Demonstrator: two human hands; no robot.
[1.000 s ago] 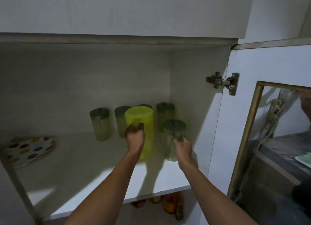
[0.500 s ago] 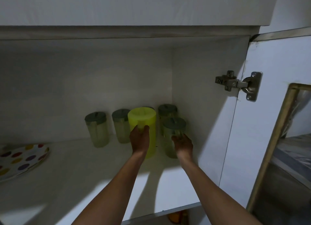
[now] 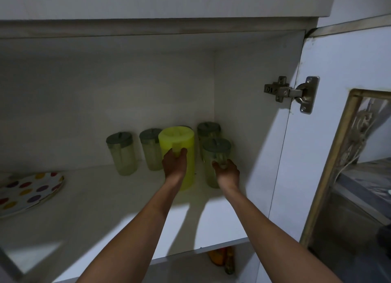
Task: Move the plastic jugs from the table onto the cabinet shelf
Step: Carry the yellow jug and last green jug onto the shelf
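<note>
A white cabinet shelf (image 3: 118, 208) is seen inside an open cupboard. The yellow jug (image 3: 184, 147) is held at its handle by the left hand (image 3: 174, 164), its grip closed; the grey-lidded clear jug (image 3: 215, 155), just right, is gripped by the right hand (image 3: 226, 172). Three lidded jugs (image 3: 124, 153) stand behind. A spotted plate (image 3: 27, 191) lies far left.

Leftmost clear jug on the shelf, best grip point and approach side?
Grip the leftmost clear jug by its handle, coming from the open front of the shelf. It stands upright, handle facing the front; another jug stands close on its right, the back wall just behind.
</note>
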